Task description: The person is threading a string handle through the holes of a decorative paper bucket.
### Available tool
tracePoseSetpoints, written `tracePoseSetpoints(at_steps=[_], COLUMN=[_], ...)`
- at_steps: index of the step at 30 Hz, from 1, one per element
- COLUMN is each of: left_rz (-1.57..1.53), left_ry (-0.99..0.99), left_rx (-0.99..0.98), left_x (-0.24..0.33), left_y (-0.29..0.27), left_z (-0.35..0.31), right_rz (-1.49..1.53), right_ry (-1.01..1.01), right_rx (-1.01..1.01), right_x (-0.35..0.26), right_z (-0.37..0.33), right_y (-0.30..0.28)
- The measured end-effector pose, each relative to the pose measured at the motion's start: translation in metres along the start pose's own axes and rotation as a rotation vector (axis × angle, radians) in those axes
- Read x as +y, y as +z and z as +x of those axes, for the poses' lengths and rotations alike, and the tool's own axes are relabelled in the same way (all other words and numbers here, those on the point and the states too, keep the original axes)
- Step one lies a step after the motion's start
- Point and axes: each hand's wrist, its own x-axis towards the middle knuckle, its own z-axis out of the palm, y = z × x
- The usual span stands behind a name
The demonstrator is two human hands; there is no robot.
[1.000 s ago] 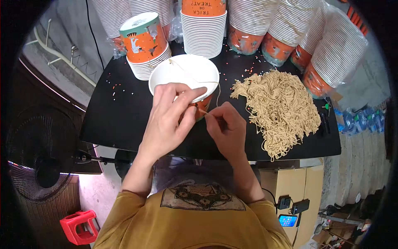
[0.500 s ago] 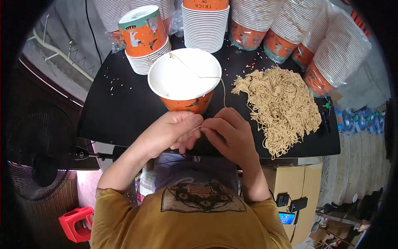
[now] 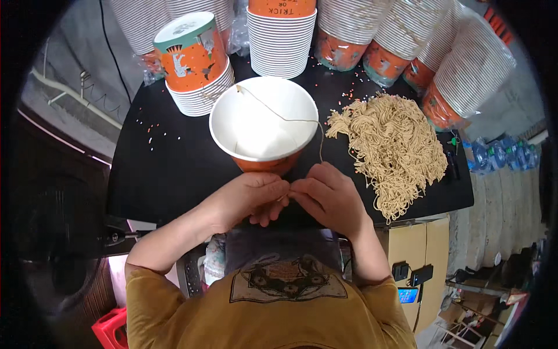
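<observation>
Just in front of a white-lined orange paper bucket (image 3: 264, 113), my hands meet fingertip to fingertip. A tan cord (image 3: 273, 114) runs from a spot on the bucket's far left wall, across its opening and over the right rim, down to my right hand (image 3: 328, 198). That hand pinches the cord between thumb and fingers. My left hand (image 3: 261, 198) is closed too, its thumb and forefinger pinching the cord's end beside the right fingertips. The exact tip of the cord is hidden by my fingers.
On the black table (image 3: 168, 168), a loose heap of tan cords (image 3: 401, 151) lies to the right. Stacked paper buckets (image 3: 282, 43) line the back, some in clear plastic. An upturned bucket (image 3: 195, 55) tops the left stack. Small coloured beads are scattered about. A fan (image 3: 58, 250) stands at the left.
The view has shifted slightly. My hands remain together at the cord, with the fingertips pressed closer. The cord still lies across the bucket.
</observation>
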Motion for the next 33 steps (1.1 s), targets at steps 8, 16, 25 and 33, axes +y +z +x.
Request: tracePoseSetpoints(at_steps=[8,16,25,33], left_rz=[-0.014,-0.026,-0.004,1.729], left_ry=[-0.040,-0.093,-0.057,0.985], left_rx=[-0.194,-0.232,-0.036,0.444], left_x=[0.008,-0.002,-0.004,0.011], left_y=[-0.033,-0.046,-0.012,0.045], left_z=[-0.011,-0.011,-0.006,-0.015], right_rz=[-0.110,-0.074,0.170,0.643], right_ry=[0.068,0.000,0.002,0.463], right_rx=[-0.167,-0.166,-0.130,-0.104], right_x=[-0.011,-0.007,0.014,0.002], right_z=[0.017,0.025,-0.001,-0.016], right_y=[0.012,0.023,0.013,-0.019])
